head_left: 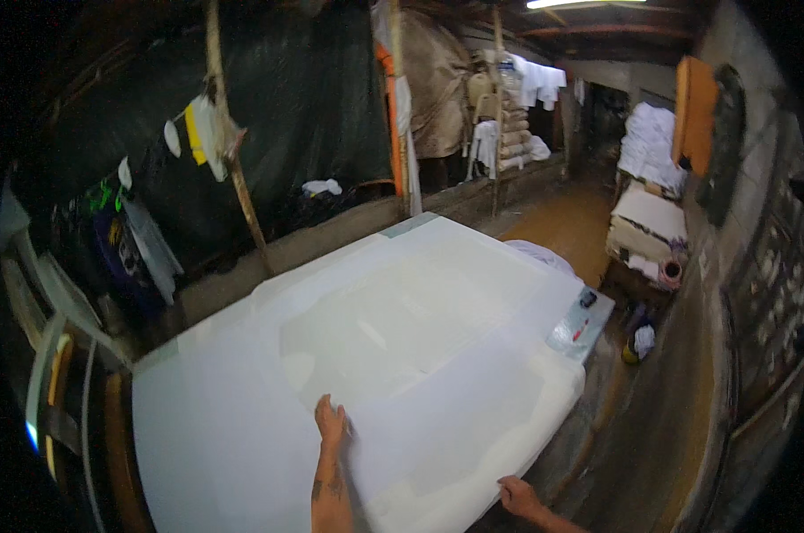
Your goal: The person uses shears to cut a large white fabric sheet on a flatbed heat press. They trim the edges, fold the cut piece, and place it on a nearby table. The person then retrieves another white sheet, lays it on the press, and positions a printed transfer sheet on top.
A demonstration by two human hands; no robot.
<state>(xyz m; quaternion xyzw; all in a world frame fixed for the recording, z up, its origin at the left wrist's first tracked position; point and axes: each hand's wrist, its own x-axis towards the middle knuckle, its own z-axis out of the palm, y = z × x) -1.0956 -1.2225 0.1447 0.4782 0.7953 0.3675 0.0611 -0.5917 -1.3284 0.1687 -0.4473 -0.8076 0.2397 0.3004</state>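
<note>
A large white cloth (473, 426) is spread over a wide table and hangs over its near right edge. Parts of it look thinner, with a greyish area near the middle. My left hand (330, 421) is over the middle of the cloth with its fingers loosely apart, holding nothing I can see. At the near right edge, my right hand (519, 496) has its fingers closed on the cloth's border. A bare grey corner of the tabletop (564, 336) shows on the right, with a small red item (581, 330) and a small dark object (588, 300) on it.
Past the table's right end stand a pale stack (648, 218) and a heap of white cloth (651, 142) along the wall. A wooden pole (242, 200) rises beside the far left side, before a dark sheet (304, 107). A dark container (637, 345) sits on the floor.
</note>
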